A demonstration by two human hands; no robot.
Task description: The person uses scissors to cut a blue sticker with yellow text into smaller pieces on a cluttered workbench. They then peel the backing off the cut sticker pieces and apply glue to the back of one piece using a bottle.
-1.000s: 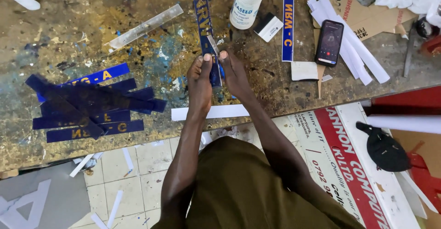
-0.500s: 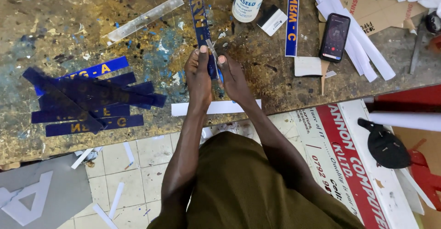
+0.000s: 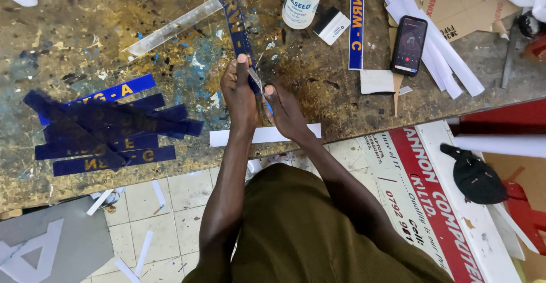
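Both hands meet over the paint-stained workbench [image 3: 170,10]. The left hand [image 3: 239,92] pinches the near end of a long blue lettered strip [image 3: 232,10], which runs off toward twelve o'clock. The right hand [image 3: 284,109] has its fingers closed around a small blade [image 3: 256,79] laid on that strip. At nine o'clock lies a pile of blue strips [image 3: 102,127]; a white paper strip [image 3: 267,134] hugs the bench edge. At two o'clock, well apart, rests a phone [image 3: 408,45].

Olive-brown short-sleeved garment covering the torso, plain weave with no print, both forearms bare, left hand [image 3: 239,92] and right hand [image 3: 287,109] ungloved, no rings or watch, short trimmed fingernails
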